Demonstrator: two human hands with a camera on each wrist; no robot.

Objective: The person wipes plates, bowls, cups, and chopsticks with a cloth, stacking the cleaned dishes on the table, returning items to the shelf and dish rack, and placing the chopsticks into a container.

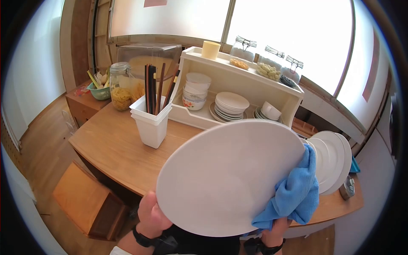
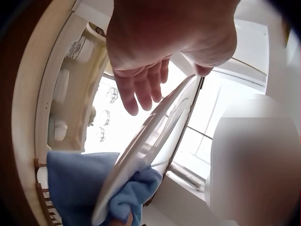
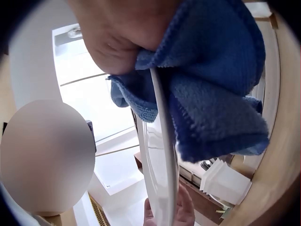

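Observation:
A large white plate (image 1: 229,178) is held up in front of the body, its broad face toward the head camera. My left hand (image 1: 152,216) grips its lower left edge; in the right wrist view its fingers (image 3: 186,205) and thumb lie on opposite sides of the rim. At the plate's right edge my right hand (image 1: 277,229) holds a bunched blue cloth (image 1: 295,193) folded over the rim. Seen from the left wrist, the plate (image 2: 141,146) is edge-on with cloth on both faces. The cloth (image 3: 211,103) hides most of the right fingers.
Behind the plate stands a white shelf (image 1: 191,117) with bowls, stacked plates and jars. Chopsticks stand in a white holder (image 1: 151,127) on the wooden table (image 1: 102,140). More white plates (image 1: 335,157) stand upright at right, near a small tin (image 1: 347,189). A wooden stool (image 1: 80,195) is lower left.

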